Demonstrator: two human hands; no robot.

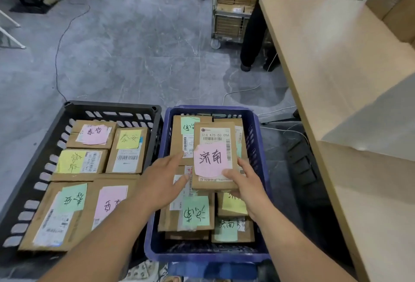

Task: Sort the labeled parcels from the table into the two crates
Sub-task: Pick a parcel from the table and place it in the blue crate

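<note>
A brown cardboard parcel with a pink handwritten note (213, 144) lies on top of other parcels in the blue crate (258, 138). My right hand (244, 180) grips its near right corner, thumb on the top face. Just left of that parcel, over the blue crate's left side, hovers my left hand (164, 180), fingers straight and holding nothing. The black crate (67, 115) to the left holds several parcels with pink, yellow and green notes. Several more labeled parcels fill the blue crate under and around the held one.
A light wooden table (336, 68) runs along the right, with cardboard boxes (395, 5) at its far end. A person in dark trousers (253, 41) stands by a wheeled cart of boxes (231, 9). Cables cross the grey floor beyond the crates.
</note>
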